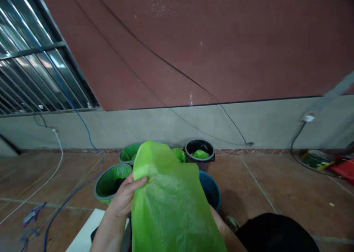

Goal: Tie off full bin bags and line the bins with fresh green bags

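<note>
My left hand grips the upper left edge of a translucent green plastic bag, thumb on the front and fingers behind it. The bag hangs upright in front of me and covers most of my right hand; only a bit of wrist shows at its right edge, so its fingers are hidden. Behind the bag stand several small bins: one lined in green at the left, another green-lined one further back, a black bin with a green bag inside, and a blue bin with no liner.
The bins sit on a brown tiled floor by a grey and red wall. A blue cable and a white cable trail over the floor at left. A white sheet lies near me. Red and yellow items are at far right.
</note>
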The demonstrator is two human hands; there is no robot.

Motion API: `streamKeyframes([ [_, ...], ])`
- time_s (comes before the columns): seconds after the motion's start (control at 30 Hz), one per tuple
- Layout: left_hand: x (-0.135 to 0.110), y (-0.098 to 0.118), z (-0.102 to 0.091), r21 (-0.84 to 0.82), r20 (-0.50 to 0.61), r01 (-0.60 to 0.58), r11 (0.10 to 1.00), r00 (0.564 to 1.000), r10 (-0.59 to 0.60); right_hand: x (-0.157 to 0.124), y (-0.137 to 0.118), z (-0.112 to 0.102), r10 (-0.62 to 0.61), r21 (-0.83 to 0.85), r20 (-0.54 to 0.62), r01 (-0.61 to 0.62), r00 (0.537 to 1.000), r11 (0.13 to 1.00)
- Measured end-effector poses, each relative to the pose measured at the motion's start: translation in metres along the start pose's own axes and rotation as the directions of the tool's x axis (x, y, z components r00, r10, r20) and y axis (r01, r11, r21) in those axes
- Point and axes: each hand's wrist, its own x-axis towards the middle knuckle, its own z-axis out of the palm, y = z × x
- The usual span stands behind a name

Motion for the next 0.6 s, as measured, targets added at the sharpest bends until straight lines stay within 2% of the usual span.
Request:
streamKeyframes([
  [0.03,0.003,0.0,-0.008,0.015,-0.033,0.014,1.0,0.999,-0.014,0.0,-0.002,-0.012,0.127,0.15,0.081,-0.138,0.989,0.979],
  [0.07,0.007,-0.001,-0.017,0.029,-0.061,0.032,0.999,0.998,-0.03,0.0,-0.006,-0.027,0.243,0.291,0.166,-0.283,0.956,0.914],
  [0.1,0.01,-0.002,-0.025,0.04,-0.084,0.049,0.998,0.995,-0.045,0.001,-0.011,-0.043,0.308,0.363,0.177,-0.353,0.935,0.863],
  [0.13,0.014,-0.004,-0.033,0.047,-0.102,0.058,0.997,0.993,-0.053,0.001,-0.018,-0.059,0.33,0.397,0.116,-0.348,0.937,0.849],
  [0.2,0.02,-0.007,-0.044,0.053,-0.137,0.043,0.998,0.99,-0.035,0.001,-0.033,-0.09,0.344,0.372,-0.033,-0.308,0.938,0.876],
  [0.3,0.028,-0.012,-0.048,0.067,-0.204,-0.004,0.998,0.979,0.017,-0.002,-0.055,-0.121,0.311,0.302,-0.291,-0.222,0.905,0.927],
  [0.37,0.033,-0.016,-0.045,0.074,-0.236,-0.027,0.997,0.971,0.044,-0.005,-0.066,-0.129,0.242,0.283,-0.432,-0.124,0.869,0.951],
  [0.43,0.038,-0.021,-0.042,0.07,-0.255,-0.038,0.997,0.966,0.054,-0.01,-0.073,-0.13,0.182,0.252,-0.502,-0.058,0.846,0.966],
  [0.6,0.051,-0.048,-0.035,0.039,-0.32,0.019,0.999,0.947,-0.006,-0.019,-0.077,-0.124,0.057,0.127,-0.515,0.01,0.855,0.992],
])
